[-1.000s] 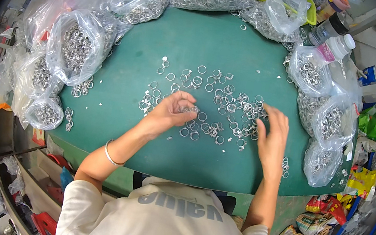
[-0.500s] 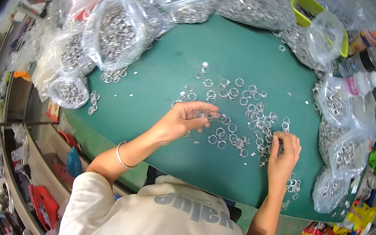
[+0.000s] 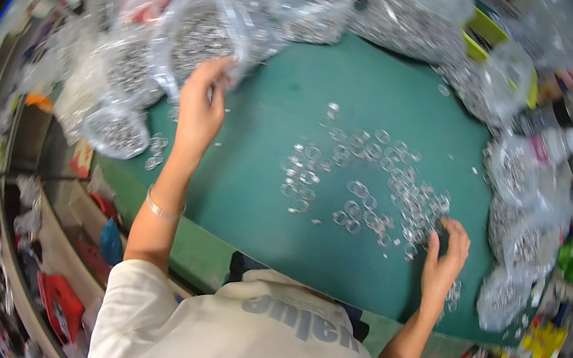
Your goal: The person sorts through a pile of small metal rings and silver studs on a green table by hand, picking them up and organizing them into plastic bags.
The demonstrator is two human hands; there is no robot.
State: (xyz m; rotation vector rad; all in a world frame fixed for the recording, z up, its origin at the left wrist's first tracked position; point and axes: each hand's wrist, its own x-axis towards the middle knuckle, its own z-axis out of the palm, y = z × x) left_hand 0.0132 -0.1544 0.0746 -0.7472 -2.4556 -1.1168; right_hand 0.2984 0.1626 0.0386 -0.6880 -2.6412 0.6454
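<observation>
Several small silver rings (image 3: 366, 183) lie scattered over the middle of a green table (image 3: 262, 197). My left hand (image 3: 203, 105) reaches out to the far left, its fingers at the mouth of a clear plastic bag of rings (image 3: 197, 34); whether it holds rings I cannot tell. My right hand (image 3: 446, 251) rests on the right edge of the scattered rings, fingers curled on a few of them. A thin bracelet (image 3: 161, 209) sits on my left wrist.
Clear bags full of rings ring the table: a small one (image 3: 116, 131) at the left edge, more at the back (image 3: 412, 13) and along the right side (image 3: 523, 241). A white bottle (image 3: 554, 147) stands at the right. Coloured packets (image 3: 542, 339) lie at the lower right.
My left hand has left the scattered rings and swung far left to the open bag. My right hand has stayed at the right edge of the rings. The view has tilted.
</observation>
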